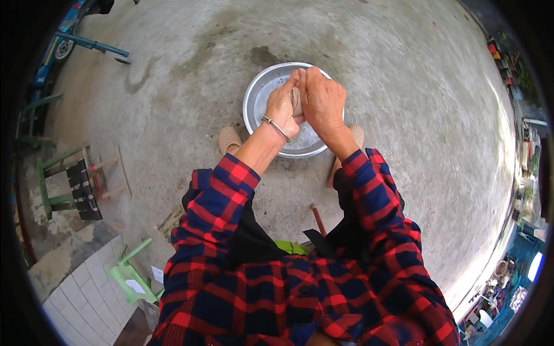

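Over a round metal basin (249, 109) on the ground, my two hands are pressed close together. My left hand (281, 108), with a silver bangle at the wrist, is closed around a small bunched greyish-brown cloth (296, 101). Wrapped over the other side of the same cloth is my right hand (324, 102), its knuckles turned up. Most of the cloth is hidden between the palms. The skin of the left hand looks wet. Shallow, slightly cloudy water seems to lie in the basin below.
My feet in beige perforated shoes (229, 138) flank the basin. A reddish stick (318, 219) lies between my legs. To the left stand a green-framed chair (60, 199) and a light green plastic chair (128, 279). A blue wheeled frame (92, 43) is at the far left.
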The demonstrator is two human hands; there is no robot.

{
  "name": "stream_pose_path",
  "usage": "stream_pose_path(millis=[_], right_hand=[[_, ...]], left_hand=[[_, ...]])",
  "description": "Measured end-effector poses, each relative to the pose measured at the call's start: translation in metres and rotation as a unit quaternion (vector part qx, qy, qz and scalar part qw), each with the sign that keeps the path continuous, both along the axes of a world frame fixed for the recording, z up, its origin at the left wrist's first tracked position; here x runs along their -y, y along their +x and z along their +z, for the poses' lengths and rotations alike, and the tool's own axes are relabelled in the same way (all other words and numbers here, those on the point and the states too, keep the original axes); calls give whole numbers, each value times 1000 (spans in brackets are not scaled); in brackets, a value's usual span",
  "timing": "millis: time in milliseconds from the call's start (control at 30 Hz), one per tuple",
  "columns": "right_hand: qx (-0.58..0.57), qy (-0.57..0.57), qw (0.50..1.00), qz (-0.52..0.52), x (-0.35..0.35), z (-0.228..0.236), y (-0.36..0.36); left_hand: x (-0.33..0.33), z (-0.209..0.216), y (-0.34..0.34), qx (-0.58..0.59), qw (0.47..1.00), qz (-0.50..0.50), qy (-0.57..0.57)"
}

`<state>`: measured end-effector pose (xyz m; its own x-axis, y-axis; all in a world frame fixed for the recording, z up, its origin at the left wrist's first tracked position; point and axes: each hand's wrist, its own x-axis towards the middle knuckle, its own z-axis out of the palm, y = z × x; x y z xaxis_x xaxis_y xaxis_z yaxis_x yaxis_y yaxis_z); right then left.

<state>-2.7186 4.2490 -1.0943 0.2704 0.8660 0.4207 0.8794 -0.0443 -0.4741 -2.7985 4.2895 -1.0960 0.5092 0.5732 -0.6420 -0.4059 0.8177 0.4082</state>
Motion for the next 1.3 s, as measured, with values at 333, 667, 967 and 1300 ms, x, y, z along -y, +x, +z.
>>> stream_pose_path(millis=[333,667,967,1300], right_hand=[[22,22,999,34,13,6,-24],[7,5,1000,-15,11,0,-22],[-1,13,998,-57,-3,-8,2],[-607,-125,775,125,6,41,22]], left_hand=[[-22,-48,-19,24,991,-61,113],[-13,-24,-11,-45,992,-14,121],[-5,-12,-3,-33,995,2,93],[-29,5,-17,-58,964,36,257]])
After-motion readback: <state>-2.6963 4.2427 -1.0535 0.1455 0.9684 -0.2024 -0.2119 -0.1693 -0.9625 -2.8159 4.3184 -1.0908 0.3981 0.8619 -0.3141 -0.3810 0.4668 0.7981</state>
